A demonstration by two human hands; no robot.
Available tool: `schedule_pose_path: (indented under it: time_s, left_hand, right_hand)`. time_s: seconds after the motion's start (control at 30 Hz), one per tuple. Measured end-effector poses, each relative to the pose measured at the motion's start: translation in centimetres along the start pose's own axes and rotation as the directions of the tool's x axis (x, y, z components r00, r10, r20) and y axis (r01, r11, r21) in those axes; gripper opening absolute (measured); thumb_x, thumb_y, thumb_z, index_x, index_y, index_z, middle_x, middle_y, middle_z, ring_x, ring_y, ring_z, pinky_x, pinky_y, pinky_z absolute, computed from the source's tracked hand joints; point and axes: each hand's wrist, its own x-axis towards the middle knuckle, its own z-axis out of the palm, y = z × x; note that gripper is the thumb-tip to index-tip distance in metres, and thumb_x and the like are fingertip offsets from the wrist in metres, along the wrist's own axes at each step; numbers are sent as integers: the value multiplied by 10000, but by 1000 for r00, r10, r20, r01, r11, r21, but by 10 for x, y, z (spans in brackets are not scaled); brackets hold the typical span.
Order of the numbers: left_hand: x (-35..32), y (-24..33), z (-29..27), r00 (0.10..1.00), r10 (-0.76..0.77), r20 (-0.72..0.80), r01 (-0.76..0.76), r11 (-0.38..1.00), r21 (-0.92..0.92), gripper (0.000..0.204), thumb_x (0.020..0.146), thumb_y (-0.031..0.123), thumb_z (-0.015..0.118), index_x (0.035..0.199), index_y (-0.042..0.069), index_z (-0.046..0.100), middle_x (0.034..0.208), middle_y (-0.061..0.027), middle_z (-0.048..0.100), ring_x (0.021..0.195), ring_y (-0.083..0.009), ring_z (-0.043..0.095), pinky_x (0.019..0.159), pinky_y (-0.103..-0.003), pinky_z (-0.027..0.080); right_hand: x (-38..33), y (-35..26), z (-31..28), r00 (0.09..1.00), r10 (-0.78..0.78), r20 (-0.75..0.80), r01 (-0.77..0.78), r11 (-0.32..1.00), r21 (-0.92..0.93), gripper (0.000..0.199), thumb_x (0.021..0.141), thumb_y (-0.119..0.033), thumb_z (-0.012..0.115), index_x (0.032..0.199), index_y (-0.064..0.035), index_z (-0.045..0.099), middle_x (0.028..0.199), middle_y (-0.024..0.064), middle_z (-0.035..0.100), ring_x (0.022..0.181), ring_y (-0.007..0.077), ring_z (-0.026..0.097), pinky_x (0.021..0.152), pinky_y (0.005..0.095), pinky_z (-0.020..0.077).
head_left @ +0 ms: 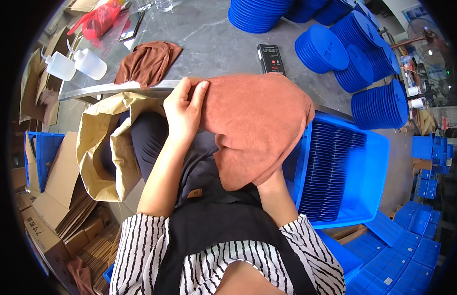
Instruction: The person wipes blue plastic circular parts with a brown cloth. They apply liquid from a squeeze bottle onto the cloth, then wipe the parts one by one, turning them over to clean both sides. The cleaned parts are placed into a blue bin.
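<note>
Black apron (213, 221) nearest, our left hand (183, 109) pinches pinkish-brown cloth (258, 120), best held taut; our covered right hand (269, 183) grips how, we cannot tell.

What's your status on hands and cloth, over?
Left hand pinching reddish-brown cloth by its edge. Right hand mostly covered, grip unclear. Cloth blocking view there; blue bin at right.

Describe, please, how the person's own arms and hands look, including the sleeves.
Both sleeves are white with wavy black stripes and leave the forearms bare. The left hand wears no glove, and no ring or bracelet shows there; the right hand is mostly hidden.
</note>
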Motion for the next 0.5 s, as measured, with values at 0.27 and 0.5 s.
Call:
schedule_pose_path:
  time_s: [0.27,0.5]
  left_hand:
    - [-9,-9,-10,987,-83,136,85,996,-8,185,896,151,660,1024,19,642,868,-99,629,776,-128,592,728,-265,482]
    - [-12,12,-21,651,505,567,-482,852,-206,1277,544,487,852,1532,135,124,1565,-251,66,1450,-436,36,1148,-543,111]
  right_hand:
    - [9,0,2,997,1,-82,3,999,44,486,819,-135,674,1244,-26,465,1212,121,539,1108,238,546,933,326,462]
    - [12,-1,2,991,16,-137,-6,997,73,481,833,-140,659,1254,-27,458,1216,120,537,1111,234,546,931,324,465]
